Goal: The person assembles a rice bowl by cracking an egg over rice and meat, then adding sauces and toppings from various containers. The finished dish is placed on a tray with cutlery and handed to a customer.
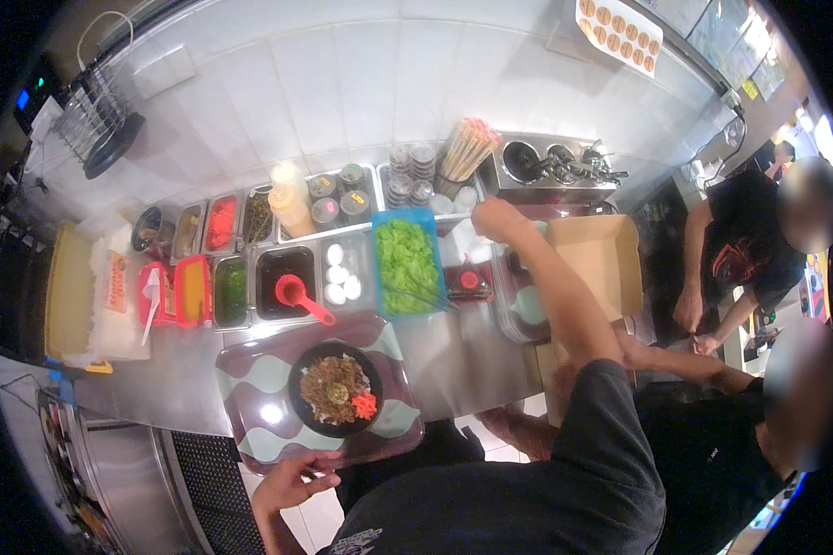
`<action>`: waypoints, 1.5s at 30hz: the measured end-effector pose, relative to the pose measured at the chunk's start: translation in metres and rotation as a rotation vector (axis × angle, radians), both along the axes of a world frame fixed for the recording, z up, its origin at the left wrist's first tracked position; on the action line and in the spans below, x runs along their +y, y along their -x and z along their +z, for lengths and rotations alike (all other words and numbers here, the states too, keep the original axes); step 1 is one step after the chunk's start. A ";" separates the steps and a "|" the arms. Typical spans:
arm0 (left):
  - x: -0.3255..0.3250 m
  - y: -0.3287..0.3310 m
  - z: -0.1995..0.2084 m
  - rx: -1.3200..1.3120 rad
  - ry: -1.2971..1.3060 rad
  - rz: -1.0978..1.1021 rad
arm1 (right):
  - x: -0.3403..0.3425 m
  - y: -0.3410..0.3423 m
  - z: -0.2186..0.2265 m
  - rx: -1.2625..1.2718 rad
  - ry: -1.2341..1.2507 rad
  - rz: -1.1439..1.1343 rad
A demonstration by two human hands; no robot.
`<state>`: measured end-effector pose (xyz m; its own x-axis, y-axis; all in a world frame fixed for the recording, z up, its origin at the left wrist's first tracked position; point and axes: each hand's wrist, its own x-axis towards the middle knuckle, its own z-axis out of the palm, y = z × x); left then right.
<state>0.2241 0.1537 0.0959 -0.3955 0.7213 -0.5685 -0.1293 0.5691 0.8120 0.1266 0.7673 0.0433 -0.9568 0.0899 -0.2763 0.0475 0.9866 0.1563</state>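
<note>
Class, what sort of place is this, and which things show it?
Probably a restaurant kitchen: a patterned tray bears a black bowl of food, with a blue tub of lettuce nearby.

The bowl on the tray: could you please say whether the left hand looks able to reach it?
Probably yes: the left hand is at the near edge of the tray, with nothing between it and the bowl.

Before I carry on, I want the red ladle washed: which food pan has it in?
The dark-filled pan, between the green food and the eggs. It is the only one with the red ladle in it.
</note>
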 end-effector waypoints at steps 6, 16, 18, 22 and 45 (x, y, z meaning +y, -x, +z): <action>0.104 0.047 0.013 -0.010 -0.421 0.025 | 0.011 -0.005 0.047 -0.045 0.128 0.022; 0.326 0.082 0.001 -0.922 -0.537 0.435 | -0.007 -0.067 0.167 -0.042 0.675 -0.186; 0.346 0.093 0.015 -0.997 -0.496 0.581 | -0.019 -0.067 0.178 -0.089 0.677 -0.111; 0.377 0.108 -0.028 -0.452 -0.583 0.590 | -0.019 -0.069 0.188 -0.123 0.759 -0.018; -0.097 0.056 -0.061 0.491 0.089 1.009 | 0.196 0.022 0.003 0.291 -0.281 -0.251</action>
